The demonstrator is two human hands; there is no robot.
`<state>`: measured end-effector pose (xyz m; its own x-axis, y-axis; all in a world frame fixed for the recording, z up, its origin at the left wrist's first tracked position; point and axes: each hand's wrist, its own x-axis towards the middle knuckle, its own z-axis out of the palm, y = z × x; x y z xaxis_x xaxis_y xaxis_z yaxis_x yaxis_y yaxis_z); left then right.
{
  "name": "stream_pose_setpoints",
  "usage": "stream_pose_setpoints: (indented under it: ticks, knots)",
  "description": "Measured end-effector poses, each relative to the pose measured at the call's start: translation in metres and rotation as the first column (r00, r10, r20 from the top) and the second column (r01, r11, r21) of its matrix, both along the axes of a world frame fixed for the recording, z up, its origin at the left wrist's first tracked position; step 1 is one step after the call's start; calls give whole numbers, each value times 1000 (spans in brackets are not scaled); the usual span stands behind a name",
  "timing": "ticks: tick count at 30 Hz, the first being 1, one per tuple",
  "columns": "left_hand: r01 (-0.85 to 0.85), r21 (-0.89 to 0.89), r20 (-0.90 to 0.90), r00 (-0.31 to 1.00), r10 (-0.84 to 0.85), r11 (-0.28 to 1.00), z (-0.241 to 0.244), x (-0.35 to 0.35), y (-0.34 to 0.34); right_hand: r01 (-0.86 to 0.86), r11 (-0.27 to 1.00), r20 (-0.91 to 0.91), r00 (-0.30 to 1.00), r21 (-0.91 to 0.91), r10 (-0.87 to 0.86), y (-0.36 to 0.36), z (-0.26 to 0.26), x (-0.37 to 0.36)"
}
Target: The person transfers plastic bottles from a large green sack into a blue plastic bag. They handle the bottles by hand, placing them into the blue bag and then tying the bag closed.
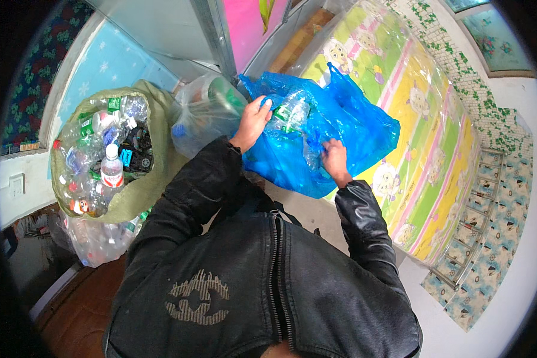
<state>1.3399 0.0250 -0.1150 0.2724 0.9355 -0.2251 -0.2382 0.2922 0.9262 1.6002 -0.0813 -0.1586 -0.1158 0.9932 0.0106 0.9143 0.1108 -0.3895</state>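
Note:
A blue plastic bag (362, 129) hangs in front of me with its mouth spread. Clear plastic bottles (294, 109), at least one with a green label, show inside the opening. My left hand (254, 123) grips the bag's rim on the left, thumb uppermost and a fold of blue film bunched at the fingertips. On the near right side, my right hand (334, 157) has its fingers curled on the bag's edge, beside a clear bottle partly covered by film. The bag's lower contents are hidden by the blue plastic.
At left stands an olive woven sack (161, 121) full of plastic bottles, with a translucent bag of bottles (103, 241) below it. Another translucent bag (206, 112) touches the blue bag's left. A plastic-wrapped mattress (423, 147) with cartoon sheep leans at right, near a metal rack (479, 201).

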Motion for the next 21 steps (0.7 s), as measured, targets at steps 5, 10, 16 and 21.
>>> stream_pose_setpoints:
  ticks: [5,10,16,21]
  knots:
    - [124,8,-43,991,-124,992,8,21,3,313,864,-775,392,-394,-495,33,75,-40]
    - [280,60,128,950,-286,958,7,50,-5,234,850,-760,382,-471,-526,61,73,-77]
    - [429,53,32,902,-431,902,2,46,10,294,778,-809,29,-555,-587,80,71,-84]
    - [825,388,-680,557,-477,411,-14,22,27,368,729,-795,-51,-578,-605,86,50,-54]
